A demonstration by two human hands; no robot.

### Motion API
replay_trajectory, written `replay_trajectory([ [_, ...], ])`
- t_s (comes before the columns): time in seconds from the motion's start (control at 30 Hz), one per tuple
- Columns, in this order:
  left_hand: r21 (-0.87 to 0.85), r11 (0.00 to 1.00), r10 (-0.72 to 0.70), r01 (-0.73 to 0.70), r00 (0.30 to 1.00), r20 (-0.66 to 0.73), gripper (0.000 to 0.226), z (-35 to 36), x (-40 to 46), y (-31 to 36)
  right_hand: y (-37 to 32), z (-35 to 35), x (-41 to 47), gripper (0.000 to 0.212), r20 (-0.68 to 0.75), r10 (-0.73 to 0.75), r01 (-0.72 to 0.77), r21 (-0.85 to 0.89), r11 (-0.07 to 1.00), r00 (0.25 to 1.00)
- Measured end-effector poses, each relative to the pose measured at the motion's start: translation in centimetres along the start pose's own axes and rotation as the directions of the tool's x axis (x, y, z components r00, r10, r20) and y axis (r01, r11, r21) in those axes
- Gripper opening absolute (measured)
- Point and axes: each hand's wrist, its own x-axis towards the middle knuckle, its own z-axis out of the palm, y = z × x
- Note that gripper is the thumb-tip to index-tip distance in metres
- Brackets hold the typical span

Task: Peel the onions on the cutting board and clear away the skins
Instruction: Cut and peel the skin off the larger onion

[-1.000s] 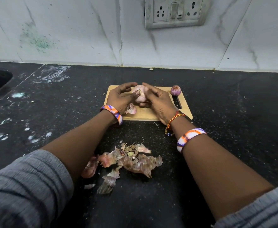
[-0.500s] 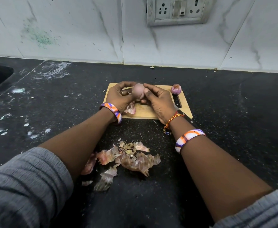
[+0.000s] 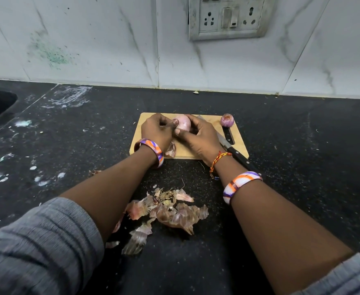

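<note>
Both hands grip one onion over the cutting board.

Cutting board (image 3: 240, 136) carries a small onion (image 3: 227, 120) at its far right corner, a knife (image 3: 230, 145) along the right edge, one skin scrap (image 3: 171, 150). Left hand (image 3: 156, 133) and right hand (image 3: 199, 136) curl fingers round the pale onion (image 3: 183, 124), thumbs pressed on it. Skin pile (image 3: 170, 211) lies on the counter (image 3: 302, 156), between the forearms.

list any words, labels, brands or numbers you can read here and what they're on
None can be read in the head view.
Switch and socket plate: no legible marking.
Knife: no brand visible on blade or handle.
Cutting board: plain wood, no print.
Bangles: coloured stripes only, no lettering.
</note>
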Motion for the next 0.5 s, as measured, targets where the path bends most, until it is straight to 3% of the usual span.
replay_trajectory([
  [0.13, -0.031, 0.995, -0.097, 0.095, 0.991, -0.091, 0.031, 0.14, 0.5, -0.15, -0.19, -0.28, -0.07, 0.051, 0.064, 0.028, -0.033, 0.081, 0.996, 0.998],
  [0.2, -0.064, 0.993, -0.109, 0.104, 0.99, -0.093, 0.02, 0.04, 0.53, -0.21, -0.25, -0.33, -0.22, 0.05, 0.062, 0.013, -0.021, 0.135, 0.991, 0.998],
  [0.27, -0.053, 0.997, -0.058, 0.057, 0.998, -0.034, 0.015, -0.15, 0.43, -0.23, -0.26, -0.39, -0.41, 0.048, 0.029, -0.011, 0.005, 0.188, 0.982, 1.0],
  [0.4, -0.103, 0.994, -0.002, 0.019, 0.987, 0.159, 0.035, -0.2, 0.4, -0.64, -0.19, -0.62, -0.75, 0.05, -0.009, -0.004, 0.006, 0.307, 0.952, 1.0],
  [0.5, -0.266, 0.961, -0.03, 0.078, 0.983, 0.181, 0.015, -0.41, 0.49, -0.58, 0.02, -0.75, -0.69, 0.049, -0.013, 0.024, -0.018, 0.365, 0.931, 1.0],
])
